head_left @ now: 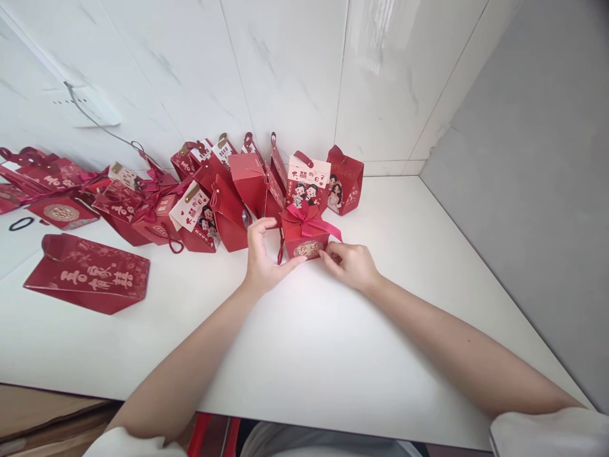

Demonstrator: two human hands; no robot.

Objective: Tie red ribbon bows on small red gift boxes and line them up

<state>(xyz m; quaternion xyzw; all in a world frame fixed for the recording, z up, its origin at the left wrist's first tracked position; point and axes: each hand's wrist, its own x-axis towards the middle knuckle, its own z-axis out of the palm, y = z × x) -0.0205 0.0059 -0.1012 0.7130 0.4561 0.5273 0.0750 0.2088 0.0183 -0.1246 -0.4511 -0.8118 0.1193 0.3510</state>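
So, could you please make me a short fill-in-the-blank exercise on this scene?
The left hand and right hand are at a box coloured ____.
Its ribbon is tied in a ____.
The table is ____ in colour.
The black ring lies near the picture's ____ edge.

Missing words: red; bow; white; left.

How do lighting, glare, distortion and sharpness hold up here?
Head view throughout: glare streaks the wall tiles near the top; shadows on the white table are soft and faint; tile seams fan outward, suggesting wide-angle stretch; the left hand and right hand show no obvious motion blur.
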